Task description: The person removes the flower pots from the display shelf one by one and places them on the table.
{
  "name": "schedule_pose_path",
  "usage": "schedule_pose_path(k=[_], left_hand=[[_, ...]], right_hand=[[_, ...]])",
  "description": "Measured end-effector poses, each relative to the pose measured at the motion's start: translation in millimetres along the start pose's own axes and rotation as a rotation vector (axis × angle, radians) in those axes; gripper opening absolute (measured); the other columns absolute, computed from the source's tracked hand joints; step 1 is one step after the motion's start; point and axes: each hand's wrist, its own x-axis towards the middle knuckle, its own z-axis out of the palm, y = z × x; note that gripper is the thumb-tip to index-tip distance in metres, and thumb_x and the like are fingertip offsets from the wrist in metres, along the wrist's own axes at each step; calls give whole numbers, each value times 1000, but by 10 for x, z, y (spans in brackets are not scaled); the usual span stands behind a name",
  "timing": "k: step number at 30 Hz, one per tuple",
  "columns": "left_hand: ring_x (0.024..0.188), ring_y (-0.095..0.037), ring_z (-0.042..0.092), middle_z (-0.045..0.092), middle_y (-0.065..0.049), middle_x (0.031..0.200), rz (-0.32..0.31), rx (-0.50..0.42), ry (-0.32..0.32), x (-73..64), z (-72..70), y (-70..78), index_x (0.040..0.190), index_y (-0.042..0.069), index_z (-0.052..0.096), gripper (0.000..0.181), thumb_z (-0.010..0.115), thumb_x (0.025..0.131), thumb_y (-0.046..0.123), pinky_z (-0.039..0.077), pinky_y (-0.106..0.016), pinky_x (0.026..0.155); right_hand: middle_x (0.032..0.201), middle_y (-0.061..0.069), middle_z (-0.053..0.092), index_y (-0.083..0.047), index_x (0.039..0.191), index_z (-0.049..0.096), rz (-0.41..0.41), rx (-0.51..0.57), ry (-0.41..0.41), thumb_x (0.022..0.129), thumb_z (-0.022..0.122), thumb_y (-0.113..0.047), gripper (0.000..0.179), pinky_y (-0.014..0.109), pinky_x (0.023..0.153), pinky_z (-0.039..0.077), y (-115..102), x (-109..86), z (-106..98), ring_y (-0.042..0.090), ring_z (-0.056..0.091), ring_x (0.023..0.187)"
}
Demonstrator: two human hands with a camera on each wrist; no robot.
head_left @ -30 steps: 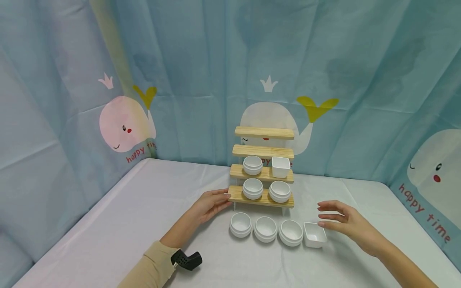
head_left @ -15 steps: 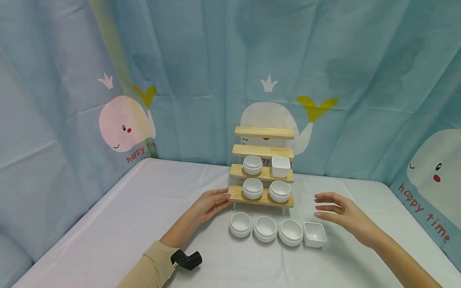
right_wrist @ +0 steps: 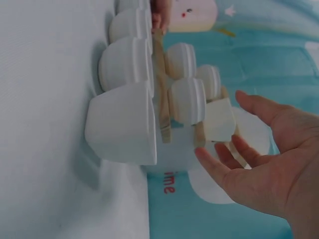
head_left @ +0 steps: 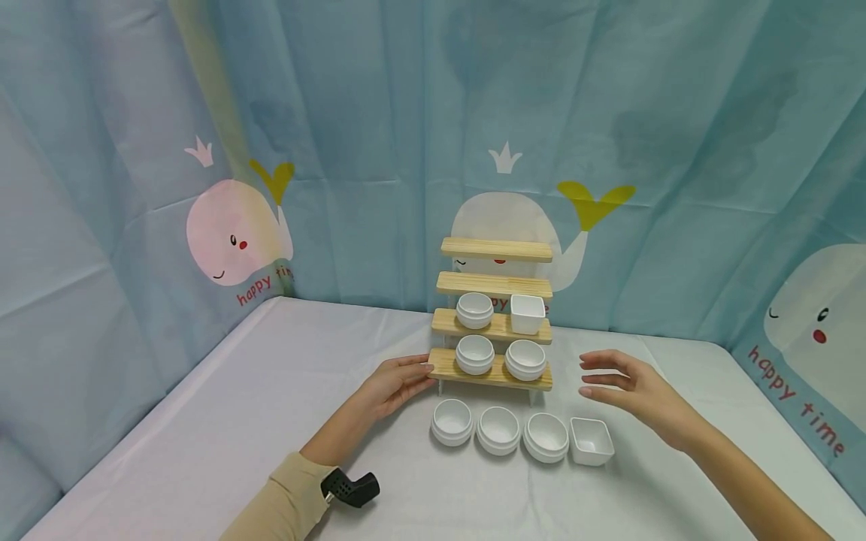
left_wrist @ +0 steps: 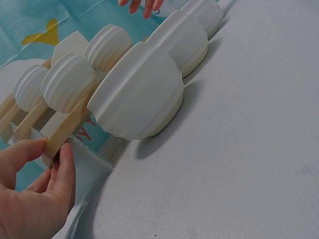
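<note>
My left hand (head_left: 395, 385) pinches the left end of the lowest board (left_wrist: 69, 125) of a tiered wooden stand, thumb on top and fingers below. My right hand (head_left: 639, 394) is in the air right of the stand, fingers loosely bent and holding nothing. Two round white bowls (head_left: 475, 355) sit on the lowest tier. Above them, the second tier bears a round bowl (head_left: 475, 311) and a square white bowl (head_left: 528, 314). On the table before the stand, three round bowls (head_left: 499, 430) line up with a square bowl (head_left: 591, 441) at their right end.
The stand's two upper boards (head_left: 495, 284) carry nothing. A white cloth (head_left: 257, 421) covers the table. Behind the stand hangs a blue curtain (head_left: 365, 225) with whale prints. A black device (head_left: 352, 488) is strapped at the left sleeve's cuff.
My right hand has moved up and left, from beside the front square bowl towards the stand. The left hand, stand and bowls stay where they were.
</note>
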Motion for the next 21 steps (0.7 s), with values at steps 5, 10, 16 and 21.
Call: schedule_pose_path(k=[5, 10, 16, 21], left_hand=[[111, -19, 67, 47, -36, 150, -1, 1, 3, 9, -3, -3, 153, -17, 38, 51, 53, 106, -6, 60, -26, 102], [111, -18, 68, 46, -36, 151, 4, 3, -2, 7, -12, -8, 154, -17, 36, 51, 53, 107, -5, 60, -26, 102], [112, -19, 67, 45, -36, 152, 6, -1, -10, 9, -16, -10, 155, -18, 34, 52, 52, 108, -5, 59, -27, 104], [115, -21, 66, 45, -36, 152, 5, 2, -6, 11, -15, -11, 154, -18, 35, 52, 52, 107, -5, 59, -27, 104]], right_hand=[[150, 22, 54, 2, 148, 50, -15, 0, -6, 102, 73, -22, 57, 20, 93, 58, -51, 42, 22, 40, 60, 132], [148, 21, 55, 2, 147, 52, -26, -2, 0, 102, 73, -20, 55, 20, 93, 58, -96, 76, 33, 39, 61, 131], [147, 19, 56, 1, 145, 54, -42, -11, 3, 102, 72, -22, 52, 21, 94, 58, -164, 113, 43, 32, 65, 126], [147, 21, 56, 3, 146, 53, -55, -8, 2, 102, 73, -22, 54, 24, 94, 59, -240, 147, 61, 30, 66, 123]])
